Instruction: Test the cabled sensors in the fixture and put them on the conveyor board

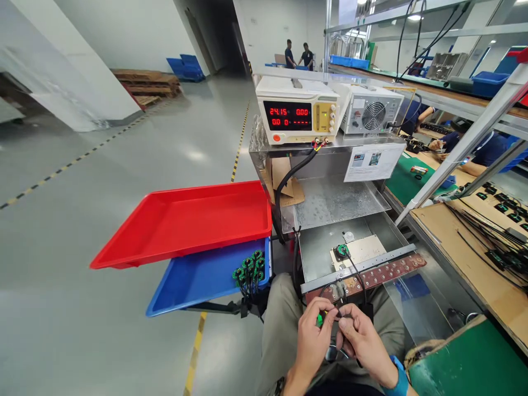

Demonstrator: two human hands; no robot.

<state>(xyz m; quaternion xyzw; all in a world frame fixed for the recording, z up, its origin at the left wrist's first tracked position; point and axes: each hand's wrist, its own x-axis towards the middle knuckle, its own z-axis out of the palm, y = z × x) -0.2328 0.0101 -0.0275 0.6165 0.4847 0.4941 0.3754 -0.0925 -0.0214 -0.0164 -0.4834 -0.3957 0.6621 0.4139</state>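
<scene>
My left hand (314,336) and my right hand (363,341) meet over my lap, both with fingers pinched on a small black wired part with a green bit (330,318). Just ahead lies a brown strip with a row of holes (379,275) under a metal bar. A round green and black component (341,252) sits on a beige plate (365,248), with a black wire running from it toward my hands.
A red tray (185,220) sits over a blue tray (193,278) at left, which has a bunch of green-tipped parts (249,269) at its right end. A power supply (297,116) reads 24.15. Other people work at the right bench (474,258) and far back.
</scene>
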